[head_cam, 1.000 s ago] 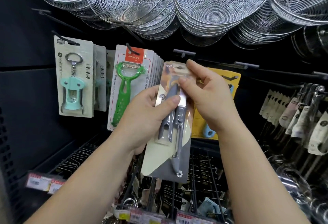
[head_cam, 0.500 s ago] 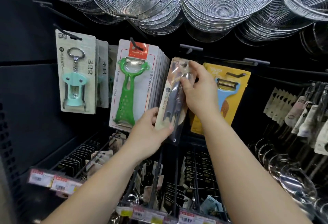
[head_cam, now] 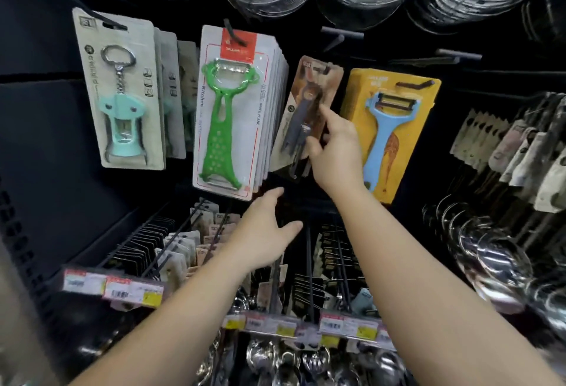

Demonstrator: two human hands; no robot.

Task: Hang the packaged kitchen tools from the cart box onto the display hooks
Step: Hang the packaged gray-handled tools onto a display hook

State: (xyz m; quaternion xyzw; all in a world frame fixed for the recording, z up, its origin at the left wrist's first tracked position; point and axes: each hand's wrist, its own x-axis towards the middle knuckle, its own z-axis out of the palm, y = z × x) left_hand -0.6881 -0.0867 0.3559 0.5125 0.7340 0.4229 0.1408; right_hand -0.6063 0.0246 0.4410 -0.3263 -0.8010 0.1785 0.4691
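Mint-green corkscrew [head_cam: 124,122] on a pale grey card; bright green peeler [head_cam: 221,128] on white card with red header; light-blue peeler [head_cam: 386,128] on yellow card.

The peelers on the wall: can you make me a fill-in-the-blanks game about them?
1. The peeler on the white card is ____.
2. The peeler on the yellow card is ____.
3. The brown package is held by the ____ hand.
4. The left hand holds ____.

Missing words: green; blue; right; nothing

Shop: price tags [head_cam: 131,289], display hooks [head_cam: 332,41]
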